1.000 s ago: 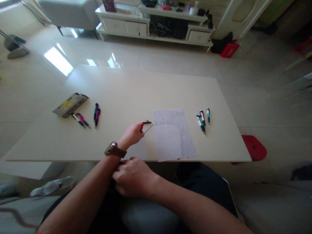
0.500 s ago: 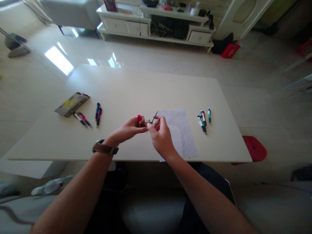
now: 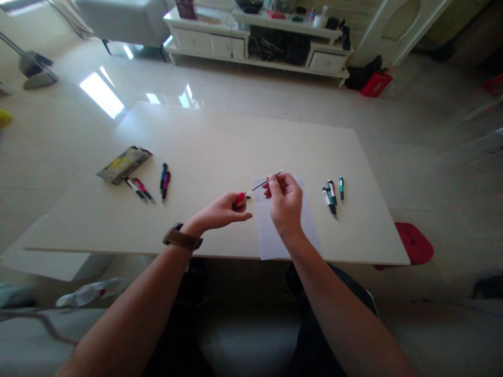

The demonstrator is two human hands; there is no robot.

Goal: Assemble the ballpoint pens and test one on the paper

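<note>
My left hand (image 3: 220, 210) is closed around a red pen barrel (image 3: 240, 198), its thumb stretched out to the right. Small dark and pale pen parts stick out by its fingertips, too small to make out fully. Between thumb and fingers my right hand (image 3: 287, 203) pinches a thin dark pen refill (image 3: 259, 185). The refill slants up to the right, its lower end close to the red barrel; whether they touch I cannot tell. Beneath the hands lies a sheet of paper (image 3: 271, 243) covered partly with writing.
On the white table (image 3: 220, 141), several pens (image 3: 330, 199) lie at the right. More pens (image 3: 165, 183) lie at the left, beside a grey and yellow packet (image 3: 124, 165). A red stool (image 3: 414, 243) stands past the right edge. A white cabinet (image 3: 208, 43) is across the floor.
My right hand has moved right, away from the left, drawing the refill out to a flatter slant. The left thumb has straightened. The whole view has shifted slightly.
</note>
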